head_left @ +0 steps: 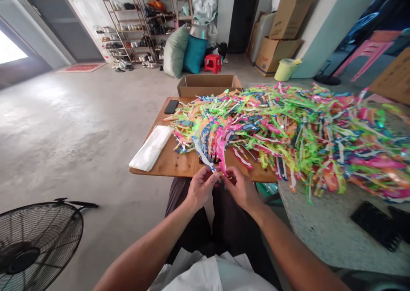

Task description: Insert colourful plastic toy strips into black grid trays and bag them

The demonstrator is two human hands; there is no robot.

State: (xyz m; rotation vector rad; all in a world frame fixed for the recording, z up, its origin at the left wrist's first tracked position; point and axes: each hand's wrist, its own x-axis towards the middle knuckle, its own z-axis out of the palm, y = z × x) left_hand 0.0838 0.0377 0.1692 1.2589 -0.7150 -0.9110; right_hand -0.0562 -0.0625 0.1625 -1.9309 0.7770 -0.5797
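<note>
Pinching a blue strip [201, 150] in the left hand [203, 186] and a pink strip [221, 150] in the right hand [242, 187] with a narrow grip, at the six-o'clock edge of the desk [173, 165], with a heap [288, 129] at two o'clock and a phone [171, 106] at eleven.

One head-worn view, facing forward and down over bare left hand [202, 185], bare right hand [242, 189]. Brown wooden desk [179, 163] near; red plastic stool [213, 61] far back.
</note>
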